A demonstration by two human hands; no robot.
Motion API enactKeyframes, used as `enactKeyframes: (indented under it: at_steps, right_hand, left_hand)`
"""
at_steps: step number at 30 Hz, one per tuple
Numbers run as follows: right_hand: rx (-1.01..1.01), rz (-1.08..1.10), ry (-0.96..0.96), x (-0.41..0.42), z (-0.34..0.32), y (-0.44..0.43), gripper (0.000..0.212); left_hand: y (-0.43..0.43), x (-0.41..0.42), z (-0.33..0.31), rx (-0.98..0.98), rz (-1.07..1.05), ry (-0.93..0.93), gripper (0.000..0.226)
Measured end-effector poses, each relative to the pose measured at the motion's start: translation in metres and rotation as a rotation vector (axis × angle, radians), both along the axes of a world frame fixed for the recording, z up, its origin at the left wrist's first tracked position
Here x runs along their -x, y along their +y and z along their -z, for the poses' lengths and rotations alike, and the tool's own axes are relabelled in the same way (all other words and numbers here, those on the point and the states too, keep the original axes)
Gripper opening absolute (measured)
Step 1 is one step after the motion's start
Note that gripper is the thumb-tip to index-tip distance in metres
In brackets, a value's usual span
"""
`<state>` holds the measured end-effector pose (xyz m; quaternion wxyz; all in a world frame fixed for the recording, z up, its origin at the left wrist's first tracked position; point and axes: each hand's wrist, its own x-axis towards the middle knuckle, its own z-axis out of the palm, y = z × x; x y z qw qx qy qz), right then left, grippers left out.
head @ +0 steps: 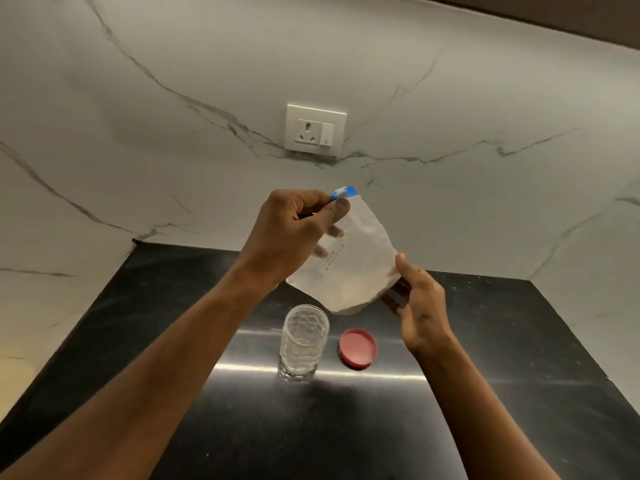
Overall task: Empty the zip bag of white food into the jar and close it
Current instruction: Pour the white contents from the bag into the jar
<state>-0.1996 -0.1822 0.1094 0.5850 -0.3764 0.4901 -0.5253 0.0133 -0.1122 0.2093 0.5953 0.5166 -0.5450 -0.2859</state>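
A clear zip bag (360, 268) with white food in its lower part hangs in the air above the counter. My left hand (294, 233) pinches its top edge beside the blue and white slider (344, 192). My right hand (420, 306) touches the bag's lower right corner, thumb on the front, fingers behind. Below the bag stands a clear textured jar (304, 341), upright, with no lid on it; it looks empty. Its pink lid (357, 348) lies flat on the counter just right of the jar.
The black counter (519, 375) sits in a corner between marble walls on the left, back and right. A white socket plate (316, 129) is on the back wall above the hands.
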Motion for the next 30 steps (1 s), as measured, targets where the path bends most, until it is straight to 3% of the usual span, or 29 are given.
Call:
enactKeyframes:
  at_steps: [8, 16, 30]
  right_hand:
    - [0.122, 0.109, 0.018, 0.033, 0.003, -0.01, 0.027]
    - [0.327, 0.173, 0.124, 0.037, 0.011, -0.01, 0.019]
    - [0.621, 0.164, 0.364, 0.029, 0.015, -0.007, 0.014]
  left_hand:
    - [-0.002, 0.006, 0.038, -0.151, 0.097, 0.227, 0.016]
    - [0.0, -0.008, 0.091, -0.313, 0.083, 0.204, 0.023]
    - [0.011, -0.018, 0.126, -0.308, 0.037, 0.199, 0.014]
